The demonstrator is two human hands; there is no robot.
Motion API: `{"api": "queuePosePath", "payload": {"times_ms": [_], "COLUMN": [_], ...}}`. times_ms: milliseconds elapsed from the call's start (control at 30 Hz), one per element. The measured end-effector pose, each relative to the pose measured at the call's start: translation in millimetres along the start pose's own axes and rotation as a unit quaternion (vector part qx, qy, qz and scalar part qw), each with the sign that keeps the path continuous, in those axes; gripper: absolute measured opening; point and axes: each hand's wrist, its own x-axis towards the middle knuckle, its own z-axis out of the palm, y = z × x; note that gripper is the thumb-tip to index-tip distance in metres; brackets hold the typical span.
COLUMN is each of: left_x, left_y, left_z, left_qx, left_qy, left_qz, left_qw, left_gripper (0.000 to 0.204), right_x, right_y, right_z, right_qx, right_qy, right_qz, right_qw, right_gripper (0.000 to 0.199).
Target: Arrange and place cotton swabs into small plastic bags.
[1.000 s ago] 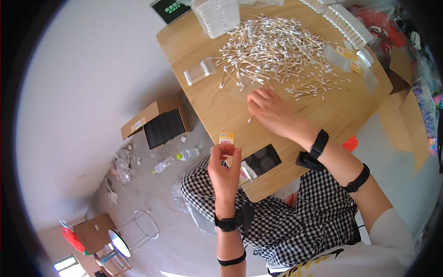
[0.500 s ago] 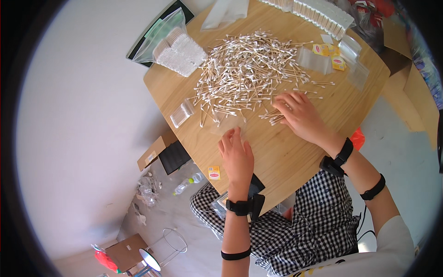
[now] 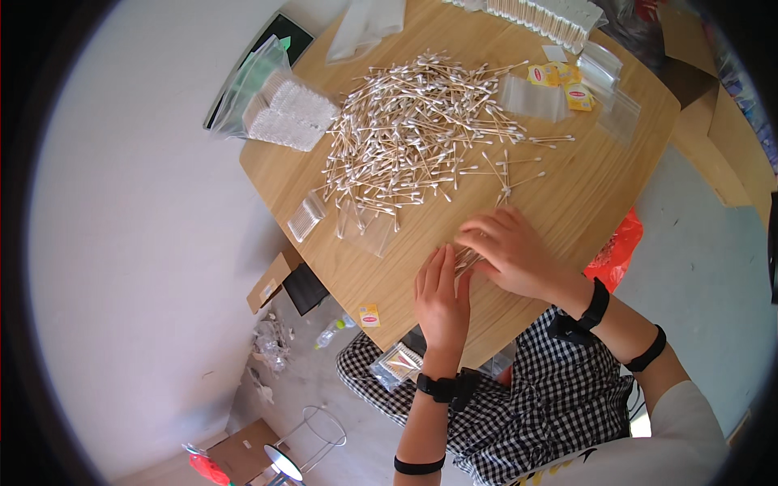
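On the desk (image 3: 567,202), both hands squeeze one small bunch of cotton swabs (image 3: 465,259) between them: left hand (image 3: 442,296) flat, right hand (image 3: 506,251) curled over.

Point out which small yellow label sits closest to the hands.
The lone yellow label at the table's near edge, just left of the left hand; the other yellow labels cluster at the far side.

A cardboard box (image 3: 271,281), a plastic bottle (image 3: 334,332) and a wire stool (image 3: 312,429) sit on the grey floor (image 3: 146,267)
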Motion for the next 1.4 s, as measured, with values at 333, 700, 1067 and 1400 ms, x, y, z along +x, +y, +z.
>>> {"api": "queuePosePath", "payload": {"times_ms": [333,700,1067,1400], "left_x": [-16,-44,-34,-39], "left_y": [15,26,20,18], "left_z": [9,8,4,4], "left_qx": [-0.036,-0.049,-0.033,-0.05], "left_qy": [0.041,0.022,0.025,0.066], "left_qz": [-0.033,-0.008,-0.048,0.01], "left_qw": [0.998,0.999,0.998,0.997], "left_gripper": [0.024,0.025,0.059,0.027], "right_x": [17,8,-24,-47], "right_y": [91,38,0,11], "right_z": [-41,-12,0,-29], "right_qx": [0.018,0.091,0.181,0.049], "right_qy": [-0.061,-0.089,-0.155,-0.052], "right_qz": [0.056,0.009,0.009,0.016], "right_qw": [0.996,0.992,0.971,0.997], "right_gripper": [0.048,0.021,0.042,0.03]}}
